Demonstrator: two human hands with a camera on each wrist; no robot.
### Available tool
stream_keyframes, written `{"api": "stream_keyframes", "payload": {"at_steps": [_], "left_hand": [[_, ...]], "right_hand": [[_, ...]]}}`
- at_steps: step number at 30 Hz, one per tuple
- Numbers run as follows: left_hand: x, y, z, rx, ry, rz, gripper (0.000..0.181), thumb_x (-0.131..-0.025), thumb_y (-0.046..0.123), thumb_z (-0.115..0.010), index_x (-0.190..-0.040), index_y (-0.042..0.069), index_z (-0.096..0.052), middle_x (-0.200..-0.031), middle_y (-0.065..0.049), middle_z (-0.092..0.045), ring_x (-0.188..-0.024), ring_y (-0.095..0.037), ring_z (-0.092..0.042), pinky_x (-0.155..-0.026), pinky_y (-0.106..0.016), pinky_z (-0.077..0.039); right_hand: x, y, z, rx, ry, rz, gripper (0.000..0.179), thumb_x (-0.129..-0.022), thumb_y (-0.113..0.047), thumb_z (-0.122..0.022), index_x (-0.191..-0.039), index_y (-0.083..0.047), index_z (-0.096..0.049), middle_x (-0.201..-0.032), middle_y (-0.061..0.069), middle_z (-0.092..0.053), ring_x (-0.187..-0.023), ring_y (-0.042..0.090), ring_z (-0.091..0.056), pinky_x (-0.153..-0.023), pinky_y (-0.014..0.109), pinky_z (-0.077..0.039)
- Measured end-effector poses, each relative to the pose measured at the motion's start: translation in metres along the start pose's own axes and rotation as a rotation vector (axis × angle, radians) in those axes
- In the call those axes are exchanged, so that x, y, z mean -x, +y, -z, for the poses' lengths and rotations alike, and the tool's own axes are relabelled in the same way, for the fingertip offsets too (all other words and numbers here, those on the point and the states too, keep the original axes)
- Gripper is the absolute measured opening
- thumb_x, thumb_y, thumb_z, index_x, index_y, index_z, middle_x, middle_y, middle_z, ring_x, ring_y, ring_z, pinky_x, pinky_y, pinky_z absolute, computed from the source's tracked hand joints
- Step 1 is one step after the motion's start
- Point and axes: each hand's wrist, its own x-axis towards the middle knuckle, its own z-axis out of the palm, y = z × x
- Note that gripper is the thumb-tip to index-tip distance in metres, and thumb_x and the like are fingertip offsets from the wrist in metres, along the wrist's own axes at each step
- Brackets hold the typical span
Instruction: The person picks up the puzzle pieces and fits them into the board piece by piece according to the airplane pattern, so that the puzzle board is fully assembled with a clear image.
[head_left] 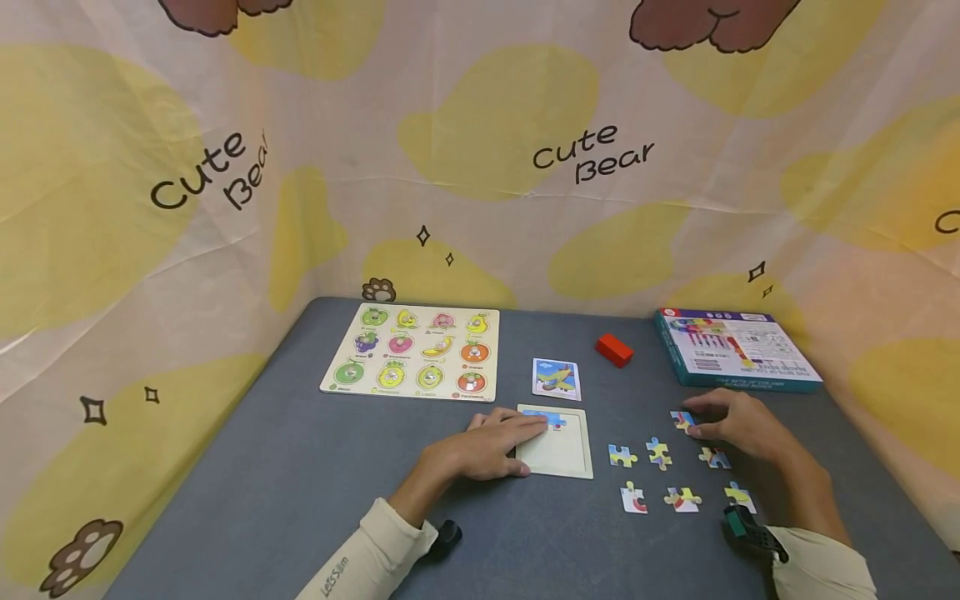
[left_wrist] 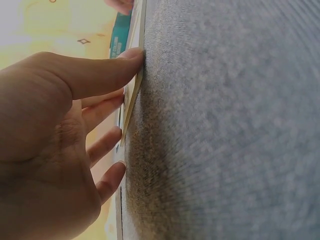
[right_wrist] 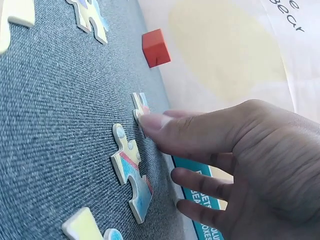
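A shallow, pale puzzle tray (head_left: pixel 558 458) lies on the table with blue joined pieces (head_left: pixel 555 418) along its far edge. My left hand (head_left: pixel 491 446) rests over its left side, fingers extended onto the pieces. Its thumb touches the tray's near edge in the left wrist view. My right hand (head_left: pixel 750 429) pinches a blue-and-red puzzle piece (head_left: pixel 682 421) between thumb and index finger. The thumb partly covers that piece in the right wrist view. Several loose pieces lie nearby, among them a yellow-and-blue piece (head_left: pixel 658 453) and a red-and-white one (head_left: pixel 633 498).
Beyond the tray lies a picture card of a yellow airplane (head_left: pixel 557 379). A fruit board (head_left: pixel 411 354) lies at the back left. A red block (head_left: pixel 614 350) and a teal-edged box (head_left: pixel 738 350) stand at the back right, before a printed cloth (head_left: pixel 487 167).
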Motion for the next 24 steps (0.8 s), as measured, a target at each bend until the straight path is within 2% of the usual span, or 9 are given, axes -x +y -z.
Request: {"api": "stream_keyframes", "payload": {"at_steps": [6,13,24], "left_hand": [[0.0004,-0.0004,-0.0007,0.000,0.005,-0.002,0.071,-0.104,0.032,-0.068,-0.167,0.027,-0.036,-0.172,0.014,-0.032,-0.150,-0.020,-0.032,-0.108,-0.041,-0.030],[0.0007,-0.0006,-0.0009,-0.003,0.008,-0.008,0.071,-0.104,0.032,-0.068,-0.167,0.027,-0.036,-0.172,0.014,-0.032,-0.150,-0.021,-0.031,-0.109,-0.041,-0.030],[0.0007,0.0012,-0.0003,-0.009,0.012,-0.005,0.071,-0.104,0.031,-0.069,-0.167,0.027,-0.037,-0.172,0.014,-0.032,-0.151,-0.020,-0.032,-0.109,-0.041,-0.030]], "right_hand": [[-0.0017,-0.0003,-0.0007,0.010,-0.001,0.034,0.037,-0.089,-0.022,-0.084,-0.122,-0.005,-0.078,-0.120,0.016,-0.072,-0.105,0.029,-0.062,-0.088,0.049,-0.050],[-0.0018,-0.0014,-0.0003,-0.007,-0.021,0.016,0.027,-0.090,-0.018,-0.082,-0.115,-0.007,-0.080,-0.117,0.014,-0.071,-0.104,0.029,-0.060,-0.087,0.047,-0.049],[-0.0029,-0.0017,0.0008,0.000,-0.038,-0.026,0.035,-0.091,-0.029,-0.084,-0.113,-0.002,-0.078,-0.105,0.007,-0.072,-0.092,0.022,-0.060,-0.076,0.039,-0.050]]}}
